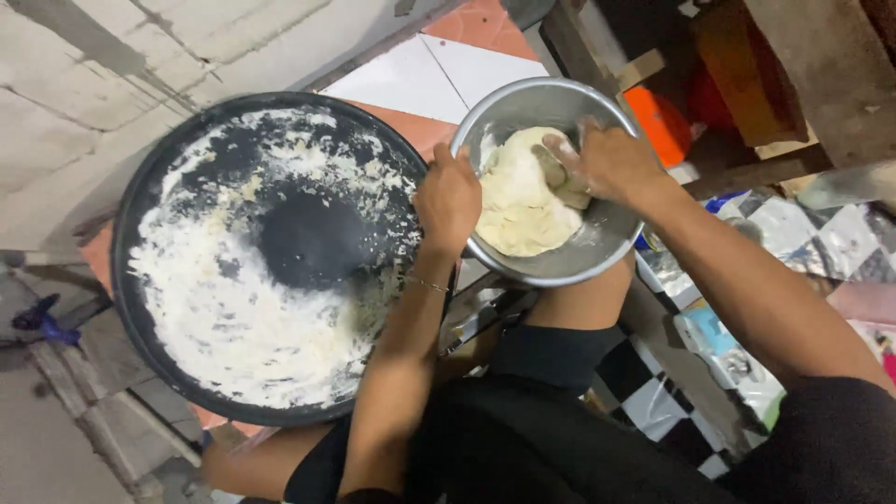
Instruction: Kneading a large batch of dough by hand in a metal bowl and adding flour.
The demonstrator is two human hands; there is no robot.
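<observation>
Both hands work one soft, sticky-looking dough lump [523, 201] in the steel bowl [560, 271] on the person's knee: left hand [448, 198] clenched on the rim, right hand [611, 163] fingers [565, 149] pressing into its pliable top, beside a flour-smeared black pan [140, 233]

We see few packages, all at right on floor. Light blue and white packet [711, 338] lies below person's right arm, beside checkered tiles. Crinkled silvery wrapper [665, 269] sits just under steel bowl's right edge. Small blue scrap [726, 200] near wooden frame. No screens, no signs.
</observation>
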